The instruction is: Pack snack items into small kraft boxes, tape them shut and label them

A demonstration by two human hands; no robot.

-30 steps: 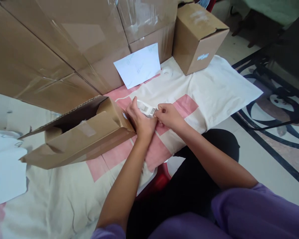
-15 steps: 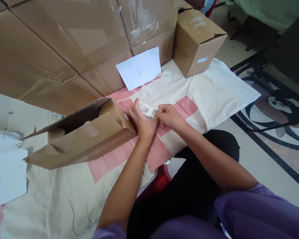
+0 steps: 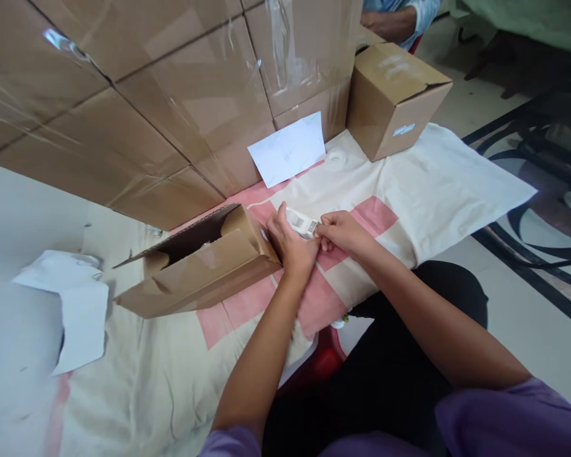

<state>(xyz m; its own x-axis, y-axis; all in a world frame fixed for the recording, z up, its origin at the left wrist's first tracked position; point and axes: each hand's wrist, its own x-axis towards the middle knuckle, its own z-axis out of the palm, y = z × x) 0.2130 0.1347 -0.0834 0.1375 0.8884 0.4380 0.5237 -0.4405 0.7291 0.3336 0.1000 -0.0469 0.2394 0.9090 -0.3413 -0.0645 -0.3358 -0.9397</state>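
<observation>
A small white box with printed markings [image 3: 301,222] is held above the cloth in my left hand [image 3: 292,244], its fingers wrapped round the near side. My right hand [image 3: 340,231] is closed at the right end of that box, fingertips pinching at its edge. Whatever the right fingertips hold is too small to make out. Just left of my left hand lies an open cardboard carton [image 3: 204,273], long and low, its flaps raised; its contents are mostly hidden.
Taped cardboard boxes [image 3: 209,89] form a wall behind the table, with a white sheet [image 3: 290,149] leaning there. A clear tape roll [image 3: 335,158] and a smaller carton [image 3: 400,95] stand right. Torn white paper [image 3: 83,317] lies left. Another person's arm [image 3: 394,24] shows at the back.
The view has shifted, so everything sits a little further right and lower. More of the other person's arm shows. Both hands keep nearly the same pose on the small white box.
</observation>
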